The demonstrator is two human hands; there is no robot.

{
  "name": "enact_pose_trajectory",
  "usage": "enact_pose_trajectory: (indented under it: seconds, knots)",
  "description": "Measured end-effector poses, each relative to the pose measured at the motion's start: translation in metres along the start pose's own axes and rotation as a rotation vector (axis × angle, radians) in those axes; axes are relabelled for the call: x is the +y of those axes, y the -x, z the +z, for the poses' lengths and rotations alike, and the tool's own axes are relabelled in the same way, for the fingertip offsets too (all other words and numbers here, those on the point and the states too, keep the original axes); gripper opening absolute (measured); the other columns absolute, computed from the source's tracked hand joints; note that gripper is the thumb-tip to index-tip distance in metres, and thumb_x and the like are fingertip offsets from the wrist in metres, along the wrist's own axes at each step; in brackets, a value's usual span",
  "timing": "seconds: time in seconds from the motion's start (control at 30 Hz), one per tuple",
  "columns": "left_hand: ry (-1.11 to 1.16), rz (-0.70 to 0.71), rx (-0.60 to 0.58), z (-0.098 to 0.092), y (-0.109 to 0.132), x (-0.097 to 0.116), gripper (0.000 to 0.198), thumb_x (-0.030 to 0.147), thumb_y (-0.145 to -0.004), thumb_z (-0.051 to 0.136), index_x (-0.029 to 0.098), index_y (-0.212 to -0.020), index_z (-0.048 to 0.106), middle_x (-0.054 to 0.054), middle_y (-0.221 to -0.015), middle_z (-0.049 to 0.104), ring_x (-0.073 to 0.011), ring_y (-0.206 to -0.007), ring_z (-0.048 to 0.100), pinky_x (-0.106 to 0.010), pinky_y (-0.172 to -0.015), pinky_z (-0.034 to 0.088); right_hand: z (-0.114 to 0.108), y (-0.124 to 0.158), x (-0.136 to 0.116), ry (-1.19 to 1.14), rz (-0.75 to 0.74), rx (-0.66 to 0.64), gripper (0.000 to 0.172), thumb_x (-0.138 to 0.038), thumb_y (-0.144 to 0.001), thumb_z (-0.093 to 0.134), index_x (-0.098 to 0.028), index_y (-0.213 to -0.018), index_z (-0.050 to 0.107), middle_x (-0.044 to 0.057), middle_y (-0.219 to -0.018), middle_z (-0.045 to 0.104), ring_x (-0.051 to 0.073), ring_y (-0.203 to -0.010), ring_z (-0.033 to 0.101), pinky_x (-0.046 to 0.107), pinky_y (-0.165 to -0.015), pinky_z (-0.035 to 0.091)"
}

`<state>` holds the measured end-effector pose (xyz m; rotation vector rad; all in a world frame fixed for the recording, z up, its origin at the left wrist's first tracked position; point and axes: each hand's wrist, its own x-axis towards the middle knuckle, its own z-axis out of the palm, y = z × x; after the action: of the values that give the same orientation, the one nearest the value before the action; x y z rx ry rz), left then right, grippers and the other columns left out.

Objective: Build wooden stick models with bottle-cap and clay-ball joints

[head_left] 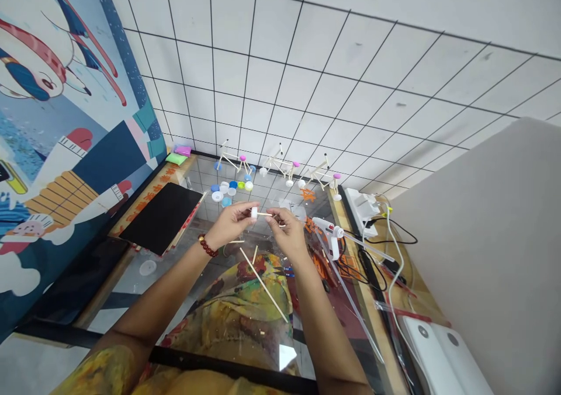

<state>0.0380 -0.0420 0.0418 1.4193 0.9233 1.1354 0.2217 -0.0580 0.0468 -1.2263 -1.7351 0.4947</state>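
My left hand (234, 222) pinches a white bottle cap (254, 212) between thumb and fingers over the glass table. From the right, my right hand (287, 230) grips a short wooden stick (263, 214), whose left end meets the cap. Whether the stick is fixed to the cap I cannot tell. Below my hands a long wooden stick (264, 286) lies slantwise on the glass, with a shorter stick piece (255, 255) near its upper end. Beyond my left hand sits a group of blue, white and yellow bottle caps (234, 185).
Three small stick-and-cap models (232, 160) stand along the tiled wall. At the right a white glue gun (328, 231) lies among cables and clear glue sticks (363, 325). A black board (162, 217) rests at the left, and a power strip (362, 205) is at the right edge.
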Motion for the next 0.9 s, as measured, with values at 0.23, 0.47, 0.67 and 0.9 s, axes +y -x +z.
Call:
enact_pose_trajectory:
  seconds: [0.23,0.47,0.67,0.9]
  knots:
    - [-0.058,0.026,0.099,0.0073,0.0022,0.0046,0.049,0.024,-0.064,0.080,0.014,-0.112,0.070,-0.007,-0.092,0.071,-0.0168,-0.082,0.065,-0.034,-0.081,0.056,0.0018,0.0013,-0.0048,-0.007,-0.034,0.008,0.016,-0.031,-0.087,0.059,-0.021,-0.082,0.071,0.003,-0.075,0.071,0.016,-0.068,0.062,0.028,-0.066,0.048]
    - [-0.200,0.146,0.087,0.0068,0.0040,0.0061,0.038,0.025,-0.071,0.075,0.016,-0.108,0.073,-0.007,-0.097,0.070,-0.0179,-0.085,0.066,-0.034,-0.082,0.057,0.0004,0.0013,-0.0058,0.030,-0.083,-0.023,0.018,-0.027,-0.090,0.054,-0.021,-0.084,0.070,0.004,-0.078,0.070,0.018,-0.073,0.064,0.029,-0.067,0.047]
    - [-0.230,0.157,0.065,0.0064,0.0043,0.0052,0.037,0.024,-0.073,0.073,0.017,-0.110,0.072,-0.008,-0.101,0.070,-0.0185,-0.088,0.066,-0.035,-0.084,0.057,-0.0001,0.0015,-0.0048,0.045,-0.068,-0.032,0.016,-0.026,-0.089,0.056,-0.022,-0.084,0.070,0.004,-0.077,0.070,0.018,-0.072,0.064,0.028,-0.067,0.047]
    - [-0.166,0.105,0.117,0.0083,0.0036,0.0067,0.038,0.025,-0.069,0.076,0.016,-0.106,0.072,-0.007,-0.099,0.070,-0.0174,-0.085,0.067,-0.034,-0.082,0.058,0.0015,0.0013,-0.0047,0.034,-0.067,-0.019,0.014,-0.026,-0.088,0.057,-0.022,-0.087,0.071,0.004,-0.079,0.071,0.017,-0.073,0.064,0.028,-0.069,0.048]
